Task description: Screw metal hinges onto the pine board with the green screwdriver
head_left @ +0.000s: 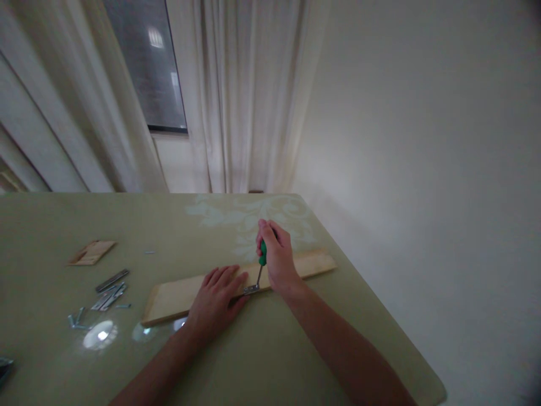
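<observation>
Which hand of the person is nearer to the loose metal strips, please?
Left. The left hand rests on the long board, to the right of the loose metal strips; the right hand, gripping the green-handled screwdriver, is farther right.

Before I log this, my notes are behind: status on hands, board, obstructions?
Right hand gripping green-handled screwdriver, tip at metal bracket. Left hand resting on wooden board. Metal strips left of board, out of the screwdriver's way.
</observation>
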### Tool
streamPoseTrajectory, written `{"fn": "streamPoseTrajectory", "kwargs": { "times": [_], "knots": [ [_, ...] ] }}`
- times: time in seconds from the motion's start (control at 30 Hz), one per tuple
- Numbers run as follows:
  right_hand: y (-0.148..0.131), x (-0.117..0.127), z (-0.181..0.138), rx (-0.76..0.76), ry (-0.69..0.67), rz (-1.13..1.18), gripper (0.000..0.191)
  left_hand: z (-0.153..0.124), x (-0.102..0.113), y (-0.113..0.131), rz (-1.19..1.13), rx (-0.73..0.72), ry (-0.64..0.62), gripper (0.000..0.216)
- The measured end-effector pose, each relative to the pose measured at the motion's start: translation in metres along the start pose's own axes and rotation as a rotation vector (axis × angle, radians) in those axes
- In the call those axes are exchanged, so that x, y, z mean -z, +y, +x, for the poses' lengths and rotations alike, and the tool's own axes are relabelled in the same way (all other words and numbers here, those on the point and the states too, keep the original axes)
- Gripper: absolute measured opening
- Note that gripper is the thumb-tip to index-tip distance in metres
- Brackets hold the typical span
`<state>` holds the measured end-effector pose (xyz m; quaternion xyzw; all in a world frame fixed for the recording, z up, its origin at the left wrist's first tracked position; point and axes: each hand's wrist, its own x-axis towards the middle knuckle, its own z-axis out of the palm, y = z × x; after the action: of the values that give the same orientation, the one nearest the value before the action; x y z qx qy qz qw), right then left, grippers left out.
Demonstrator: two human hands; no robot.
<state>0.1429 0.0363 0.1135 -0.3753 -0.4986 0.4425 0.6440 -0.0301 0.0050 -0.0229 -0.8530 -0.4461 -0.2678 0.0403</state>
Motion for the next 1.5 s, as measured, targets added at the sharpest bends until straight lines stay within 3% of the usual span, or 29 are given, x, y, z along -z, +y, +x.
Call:
{"fn": "streamPoseTrajectory", "kwargs": {
  "times": [0.07,0.2,0.27,0.37,0.57,0.6,0.63,0.67,0.8,0.87,1.0,1.17,1.27,1.37,1.5],
  "knots": [
    [-0.002,-0.001,-0.006,-0.016,-0.149,0.074,0.054,0.001,0.001,0.001,-0.001,0.002,0.005,0.041],
    [-0.011,0.007,0.005,-0.226,-0.753,0.173,0.064,0.004,0.006,0.004,-0.008,0.015,-0.031,0.045],
    [-0.014,0.012,0.016,-0.302,-0.916,0.212,0.066,0.004,0.006,0.004,-0.005,0.016,-0.041,0.045],
    [-0.012,0.012,0.027,-0.297,-0.802,0.247,0.066,0.002,0.004,0.002,0.009,0.007,-0.018,0.043],
    [0.006,-0.003,0.019,-0.058,-0.038,0.009,0.042,0.0,0.002,0.0,0.018,-0.003,-0.012,0.044],
    [0.008,-0.003,0.016,-0.045,0.024,0.032,0.043,0.0,0.003,0.0,0.014,0.001,-0.014,0.044],
    [0.009,-0.001,0.014,-0.054,-0.002,0.089,0.045,0.001,0.003,0.001,0.01,0.002,-0.015,0.044],
    [0.01,0.002,0.012,-0.078,-0.109,0.158,0.049,0.001,0.004,0.001,0.008,0.005,-0.016,0.044],
    [0.005,0.021,0.012,-0.197,-0.748,0.267,0.062,0.003,0.005,0.002,0.001,0.001,-0.027,0.042],
    [0.003,0.028,0.015,-0.218,-0.845,0.253,0.062,0.003,0.005,0.002,-0.003,-0.003,-0.025,0.042],
    [-0.005,0.026,0.017,-0.135,-0.748,0.095,0.051,0.002,0.003,0.0,0.005,-0.007,-0.003,0.043],
    [-0.03,0.015,0.004,0.232,-0.381,-0.765,0.034,0.002,0.003,0.0,0.003,-0.01,-0.01,0.041],
    [-0.046,0.015,-0.007,0.269,-0.241,-1.219,0.029,0.002,0.004,0.001,-0.001,-0.002,-0.02,0.041],
    [-0.064,0.019,-0.01,0.24,-0.264,-1.56,0.038,0.002,0.004,0.001,0.001,0.003,-0.022,0.042],
    [-0.089,0.02,0.001,0.298,-0.556,-1.773,0.056,0.001,0.002,0.001,-0.011,0.006,-0.015,0.044]
  ]
}}
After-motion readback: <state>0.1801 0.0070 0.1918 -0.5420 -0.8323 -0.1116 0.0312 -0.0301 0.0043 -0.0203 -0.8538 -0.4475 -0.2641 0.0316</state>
